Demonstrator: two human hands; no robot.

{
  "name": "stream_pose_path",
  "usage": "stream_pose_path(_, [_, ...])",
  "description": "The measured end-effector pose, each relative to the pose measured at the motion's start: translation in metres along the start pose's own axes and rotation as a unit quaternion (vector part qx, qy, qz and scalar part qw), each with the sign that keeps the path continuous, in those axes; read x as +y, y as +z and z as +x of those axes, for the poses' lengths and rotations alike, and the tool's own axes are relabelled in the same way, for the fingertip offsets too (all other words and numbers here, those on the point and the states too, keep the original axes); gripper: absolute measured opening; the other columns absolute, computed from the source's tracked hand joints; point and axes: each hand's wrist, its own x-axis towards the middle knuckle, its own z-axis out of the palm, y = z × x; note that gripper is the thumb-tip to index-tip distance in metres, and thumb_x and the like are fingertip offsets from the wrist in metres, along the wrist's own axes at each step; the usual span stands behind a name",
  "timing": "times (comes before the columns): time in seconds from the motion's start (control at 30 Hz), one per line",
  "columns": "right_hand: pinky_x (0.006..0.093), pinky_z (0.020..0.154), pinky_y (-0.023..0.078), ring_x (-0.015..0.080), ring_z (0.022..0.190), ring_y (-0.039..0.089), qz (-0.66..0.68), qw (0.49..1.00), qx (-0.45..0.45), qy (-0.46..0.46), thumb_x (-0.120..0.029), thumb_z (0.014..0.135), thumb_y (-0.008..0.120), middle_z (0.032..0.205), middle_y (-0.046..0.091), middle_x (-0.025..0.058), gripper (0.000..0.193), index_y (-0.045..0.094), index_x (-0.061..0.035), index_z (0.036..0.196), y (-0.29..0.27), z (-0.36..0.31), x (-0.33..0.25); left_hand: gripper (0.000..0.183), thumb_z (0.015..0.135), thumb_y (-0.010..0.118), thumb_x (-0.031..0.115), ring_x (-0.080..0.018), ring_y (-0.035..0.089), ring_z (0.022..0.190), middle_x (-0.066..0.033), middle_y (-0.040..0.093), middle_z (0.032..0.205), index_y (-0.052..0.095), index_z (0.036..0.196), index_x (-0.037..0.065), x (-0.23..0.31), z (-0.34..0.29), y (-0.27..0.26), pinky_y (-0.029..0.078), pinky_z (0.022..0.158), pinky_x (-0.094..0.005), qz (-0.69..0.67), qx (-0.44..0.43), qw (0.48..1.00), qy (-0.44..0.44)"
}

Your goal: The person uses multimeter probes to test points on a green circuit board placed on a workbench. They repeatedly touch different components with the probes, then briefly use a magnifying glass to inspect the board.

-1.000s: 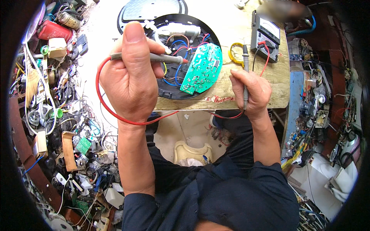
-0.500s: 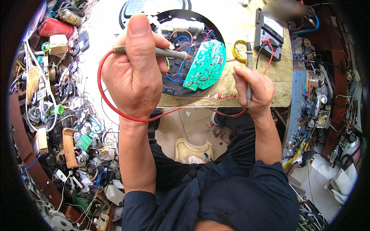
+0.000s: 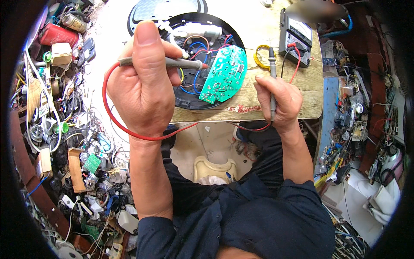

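Note:
My left hand (image 3: 144, 93) is closed around a grey test probe (image 3: 185, 63) with a red tip and red lead. Its tip is at the left edge of a green circuit board (image 3: 222, 75); I cannot tell whether it touches. The board lies over the right part of a round black housing (image 3: 183, 102) holding coloured wires and a white cylindrical part (image 3: 202, 30). In my right hand (image 3: 282, 101) a second grey probe (image 3: 272, 67) with a dark end is gripped upright, right of the board. The lower part of that probe is partly covered by the fingers.
An analog multimeter (image 3: 296, 41) with red and black leads stands at the table's back right. A yellow tape roll (image 3: 257, 59) lies behind the right-hand probe. At the back is a dark-rimmed cover (image 3: 166, 9). Piles of electronic scrap (image 3: 95, 172) fill both sides.
The whole scene has shifted slightly left in the picture. Both hands keep their grip on the probes, and the red tip stays close to the board's left edge.

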Motion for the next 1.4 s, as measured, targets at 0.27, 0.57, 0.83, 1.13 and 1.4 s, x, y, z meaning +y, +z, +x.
stream_pose_path(0.27, [0.0323, 0.055, 0.051, 0.0227, 0.061, 0.070, 0.005, 1.000, 0.005, -0.006, 0.009, 0.086, 0.083, 0.079, 0.073, 0.0103, 0.032, 0.073, -0.0030, 0.115, 0.0011, 0.0022, -0.0020, 0.075, 0.112, 0.047, 0.064, -0.0075, 0.057, 0.051, -0.0038, 0.062, 0.060, 0.074, 0.081, 0.002, 0.0017, -0.0003, 0.0005, 0.034, 0.047, -0.0206, 0.004, -0.004, 1.000, -0.003])
stream_pose_path(0.57, [0.0328, 0.056, 0.052, 0.0240, 0.061, 0.070, -0.001, 1.000, 0.003, -0.003, 0.009, 0.086, 0.083, 0.079, 0.073, 0.0113, 0.032, 0.073, -0.0025, 0.114, -0.0001, 0.0009, -0.0014, 0.074, 0.112, 0.047, 0.063, -0.0075, 0.056, 0.051, -0.0037, 0.063, 0.059, 0.074, 0.083, 0.001, 0.0002, 0.0006, 0.0020, 0.034, 0.048, -0.0208, -0.002, -0.002, 1.000, 0.007])
stream_pose_path(0.83, [0.0322, 0.059, 0.054, 0.0245, 0.066, 0.073, -0.014, 1.000, -0.011, 0.008, 0.009, 0.086, 0.083, 0.083, 0.075, 0.0130, 0.031, 0.073, -0.0014, 0.113, -0.0036, -0.0031, -0.0029, 0.074, 0.113, 0.047, 0.062, -0.0072, 0.056, 0.051, -0.0039, 0.063, 0.060, 0.075, 0.082, 0.001, -0.0009, -0.0001, 0.0035, 0.034, 0.048, -0.0213, 0.002, 0.002, 1.000, 0.015])
stream_pose_path(1.13, [0.0321, 0.059, 0.054, 0.0239, 0.066, 0.072, -0.009, 1.000, -0.014, 0.013, 0.009, 0.087, 0.083, 0.084, 0.075, 0.0135, 0.029, 0.073, -0.0001, 0.112, -0.0039, -0.0024, -0.0038, 0.074, 0.113, 0.046, 0.062, -0.0076, 0.057, 0.051, -0.0040, 0.063, 0.058, 0.075, 0.083, 0.002, -0.0015, -0.0012, 0.0034, 0.034, 0.048, -0.0211, 0.001, -0.004, 1.000, 0.023])
stream_pose_path(1.4, [0.0317, 0.059, 0.053, 0.0235, 0.065, 0.071, -0.009, 1.000, -0.016, 0.006, 0.010, 0.086, 0.083, 0.085, 0.075, 0.0131, 0.030, 0.073, -0.0003, 0.113, -0.0036, -0.0027, -0.0034, 0.075, 0.113, 0.045, 0.062, -0.0076, 0.057, 0.052, -0.0046, 0.064, 0.060, 0.074, 0.083, 0.001, -0.0012, -0.0024, 0.0003, 0.034, 0.048, -0.0210, 0.031, 0.017, 0.999, -0.026])
